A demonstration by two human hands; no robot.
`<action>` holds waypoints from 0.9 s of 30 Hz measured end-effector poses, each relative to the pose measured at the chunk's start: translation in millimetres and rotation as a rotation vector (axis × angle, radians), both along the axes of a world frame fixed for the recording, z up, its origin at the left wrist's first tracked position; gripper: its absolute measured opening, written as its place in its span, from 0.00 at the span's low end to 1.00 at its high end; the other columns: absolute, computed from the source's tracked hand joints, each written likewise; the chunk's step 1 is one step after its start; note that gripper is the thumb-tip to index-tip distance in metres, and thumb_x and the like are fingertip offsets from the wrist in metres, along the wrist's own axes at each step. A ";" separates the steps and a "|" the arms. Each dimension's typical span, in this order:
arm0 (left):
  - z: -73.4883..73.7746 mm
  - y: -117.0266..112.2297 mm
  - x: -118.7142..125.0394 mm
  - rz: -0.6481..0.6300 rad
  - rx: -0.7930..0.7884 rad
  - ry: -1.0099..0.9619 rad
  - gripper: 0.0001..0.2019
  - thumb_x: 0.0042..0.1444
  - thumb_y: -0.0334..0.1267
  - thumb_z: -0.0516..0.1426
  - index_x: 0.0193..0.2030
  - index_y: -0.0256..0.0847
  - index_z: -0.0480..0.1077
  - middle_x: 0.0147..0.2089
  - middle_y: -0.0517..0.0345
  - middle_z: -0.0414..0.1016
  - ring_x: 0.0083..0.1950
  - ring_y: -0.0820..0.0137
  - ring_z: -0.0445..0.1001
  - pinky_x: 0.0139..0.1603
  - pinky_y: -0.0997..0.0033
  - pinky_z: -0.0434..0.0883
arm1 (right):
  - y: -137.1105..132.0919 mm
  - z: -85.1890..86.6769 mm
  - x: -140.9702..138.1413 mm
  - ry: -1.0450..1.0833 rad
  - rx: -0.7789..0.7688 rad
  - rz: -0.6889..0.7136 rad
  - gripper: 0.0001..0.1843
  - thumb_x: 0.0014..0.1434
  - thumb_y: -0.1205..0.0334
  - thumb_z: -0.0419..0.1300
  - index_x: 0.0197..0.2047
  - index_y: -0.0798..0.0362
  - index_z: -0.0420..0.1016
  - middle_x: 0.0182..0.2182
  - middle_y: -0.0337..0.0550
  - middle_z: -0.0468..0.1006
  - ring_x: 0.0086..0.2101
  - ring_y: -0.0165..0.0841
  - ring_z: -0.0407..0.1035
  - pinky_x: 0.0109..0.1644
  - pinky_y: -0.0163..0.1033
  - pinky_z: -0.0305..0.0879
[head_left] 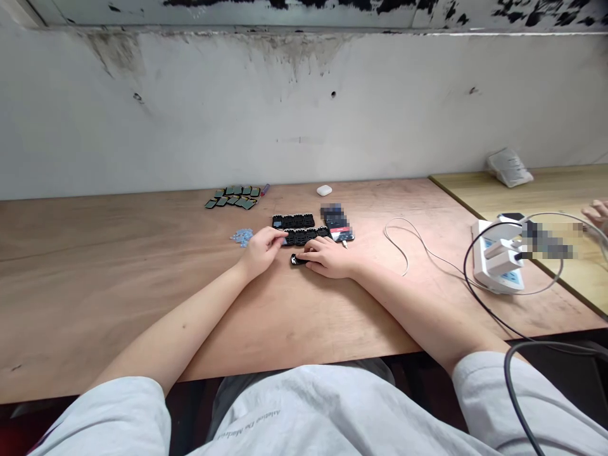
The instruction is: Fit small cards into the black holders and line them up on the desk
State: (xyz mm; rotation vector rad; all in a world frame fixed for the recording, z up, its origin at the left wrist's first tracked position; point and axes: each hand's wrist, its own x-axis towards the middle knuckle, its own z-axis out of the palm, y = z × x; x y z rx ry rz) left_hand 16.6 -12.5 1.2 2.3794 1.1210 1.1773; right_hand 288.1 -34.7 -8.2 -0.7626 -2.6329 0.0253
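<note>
My left hand [263, 248] is closed, its thumb and fingertips pinched together at the left end of the front row of black plastic housings [300, 237]. A bluish bit shows at those fingertips, too small to make out. My right hand [330, 258] lies curled on the wood, with thumb and finger on a small glossy black part [298, 259] just in front of that row. Behind is a second row of black housings [299, 220], with a light blue square in its left end. Small pale blue pieces [242, 237] lie heaped left of my left hand.
Several dark parts with greenish screens [232, 199] lie at the back left, beside a small screwdriver [265, 189]. A phone [338, 225] on a cable and a white earbud case [324, 190] are behind my right hand. A power strip [484, 266] with cords stands right; another person's hand [597, 214] shows beyond.
</note>
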 end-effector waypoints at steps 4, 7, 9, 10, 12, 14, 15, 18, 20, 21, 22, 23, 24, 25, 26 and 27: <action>1.0 -20.4 22.3 -0.178 -0.056 0.103 0.10 0.67 0.35 0.57 0.50 0.44 0.79 0.45 0.54 0.83 0.46 0.64 0.79 0.47 0.63 0.76 | 0.3 0.5 -0.9 0.037 -0.071 -0.009 0.13 0.69 0.62 0.62 0.55 0.53 0.76 0.48 0.52 0.78 0.48 0.44 0.71 0.53 0.49 0.67; 1.8 -25.2 27.0 -0.210 -0.049 0.158 0.10 0.65 0.31 0.57 0.44 0.44 0.80 0.41 0.56 0.83 0.43 0.64 0.78 0.49 0.61 0.75 | 0.0 2.4 -1.1 0.046 -0.114 -0.026 0.09 0.67 0.63 0.64 0.49 0.54 0.74 0.44 0.50 0.79 0.46 0.43 0.71 0.51 0.46 0.67; 2.3 -25.3 26.4 -0.195 -0.067 0.145 0.09 0.64 0.32 0.57 0.43 0.44 0.80 0.40 0.57 0.83 0.43 0.65 0.78 0.47 0.61 0.76 | 0.0 3.0 -1.1 0.043 -0.114 -0.024 0.08 0.67 0.63 0.64 0.49 0.53 0.73 0.43 0.49 0.79 0.45 0.42 0.71 0.51 0.46 0.66; 2.3 -24.9 25.7 -0.188 -0.082 0.132 0.09 0.64 0.33 0.58 0.44 0.44 0.80 0.41 0.56 0.83 0.43 0.65 0.78 0.46 0.62 0.76 | 0.1 3.1 -1.0 0.042 -0.108 -0.022 0.08 0.67 0.63 0.63 0.49 0.53 0.73 0.43 0.49 0.79 0.45 0.42 0.71 0.51 0.46 0.66; 1.8 -23.7 24.3 -0.194 -0.100 0.121 0.08 0.65 0.34 0.58 0.44 0.44 0.80 0.41 0.56 0.83 0.43 0.65 0.78 0.43 0.64 0.76 | 0.4 2.8 -1.1 0.039 -0.093 -0.020 0.08 0.67 0.63 0.63 0.49 0.53 0.73 0.44 0.49 0.79 0.45 0.42 0.71 0.50 0.45 0.66; 0.4 -22.2 23.7 -0.215 -0.068 0.148 0.08 0.65 0.33 0.58 0.44 0.44 0.79 0.40 0.56 0.82 0.43 0.65 0.77 0.44 0.62 0.76 | 0.7 2.4 -1.4 0.038 -0.084 -0.019 0.07 0.67 0.63 0.63 0.48 0.53 0.73 0.44 0.49 0.79 0.46 0.43 0.71 0.51 0.46 0.66; -0.4 -21.4 23.7 -0.223 -0.035 0.168 0.08 0.66 0.33 0.58 0.43 0.44 0.79 0.41 0.55 0.82 0.43 0.64 0.77 0.46 0.61 0.76 | 0.8 2.3 -1.6 0.038 -0.083 -0.018 0.07 0.67 0.62 0.63 0.48 0.53 0.73 0.44 0.49 0.79 0.45 0.42 0.71 0.51 0.46 0.66; -2.1 -19.8 23.8 -0.225 0.064 0.212 0.08 0.68 0.35 0.57 0.43 0.44 0.79 0.44 0.52 0.80 0.47 0.62 0.76 0.51 0.57 0.75 | 1.1 2.4 -2.0 0.039 -0.085 -0.014 0.07 0.67 0.62 0.63 0.49 0.52 0.73 0.44 0.49 0.79 0.45 0.42 0.71 0.51 0.46 0.66; -2.0 -19.2 22.4 -0.222 0.105 0.248 0.09 0.69 0.36 0.56 0.46 0.44 0.80 0.48 0.50 0.80 0.50 0.61 0.76 0.53 0.55 0.75 | 1.0 2.6 -2.1 0.039 -0.080 -0.013 0.07 0.67 0.63 0.63 0.48 0.52 0.73 0.45 0.50 0.80 0.45 0.42 0.71 0.51 0.46 0.66; -1.6 -18.9 21.0 -0.227 0.122 0.278 0.10 0.69 0.36 0.56 0.48 0.44 0.80 0.49 0.49 0.79 0.51 0.60 0.76 0.54 0.55 0.74 | 0.9 2.8 -2.1 0.039 -0.075 -0.014 0.07 0.67 0.63 0.63 0.48 0.52 0.73 0.45 0.50 0.80 0.45 0.42 0.71 0.51 0.46 0.66; -1.1 -18.6 19.2 -0.237 0.137 0.311 0.10 0.69 0.37 0.56 0.49 0.45 0.80 0.49 0.49 0.79 0.51 0.60 0.76 0.54 0.54 0.74 | 0.7 2.9 -2.1 0.040 -0.071 -0.015 0.07 0.67 0.63 0.63 0.48 0.52 0.73 0.45 0.50 0.80 0.45 0.42 0.71 0.51 0.46 0.66; -0.7 -18.1 17.2 -0.250 0.149 0.341 0.10 0.69 0.37 0.57 0.49 0.45 0.81 0.49 0.49 0.79 0.51 0.59 0.75 0.54 0.54 0.73 | 0.5 3.1 -2.1 0.040 -0.067 -0.016 0.07 0.67 0.63 0.63 0.48 0.52 0.74 0.44 0.50 0.80 0.45 0.42 0.71 0.51 0.46 0.66; -0.3 -17.6 15.2 -0.265 0.158 0.363 0.10 0.69 0.38 0.57 0.49 0.45 0.81 0.49 0.49 0.79 0.51 0.59 0.75 0.54 0.54 0.73 | 0.4 3.1 -2.1 0.040 -0.065 -0.016 0.07 0.67 0.63 0.62 0.48 0.52 0.74 0.44 0.49 0.80 0.45 0.42 0.71 0.51 0.46 0.66; -0.1 -17.0 13.4 -0.281 0.164 0.377 0.09 0.68 0.39 0.58 0.48 0.45 0.81 0.49 0.49 0.79 0.51 0.59 0.75 0.55 0.54 0.73 | 0.4 3.1 -2.2 0.040 -0.063 -0.014 0.07 0.67 0.63 0.62 0.48 0.52 0.74 0.44 0.49 0.80 0.44 0.42 0.71 0.51 0.46 0.66; -0.1 -16.3 11.9 -0.295 0.168 0.383 0.09 0.67 0.39 0.59 0.47 0.46 0.81 0.49 0.49 0.79 0.51 0.60 0.75 0.55 0.54 0.73 | 0.4 3.1 -2.1 0.040 -0.062 -0.011 0.07 0.67 0.64 0.62 0.48 0.53 0.74 0.44 0.49 0.80 0.44 0.42 0.71 0.51 0.46 0.66; -0.3 -15.8 10.9 -0.304 0.172 0.382 0.08 0.67 0.40 0.60 0.47 0.46 0.81 0.49 0.49 0.79 0.51 0.60 0.75 0.55 0.54 0.73 | 0.6 2.9 -2.1 0.042 -0.061 -0.008 0.07 0.67 0.64 0.62 0.48 0.53 0.74 0.44 0.49 0.80 0.44 0.42 0.71 0.51 0.46 0.66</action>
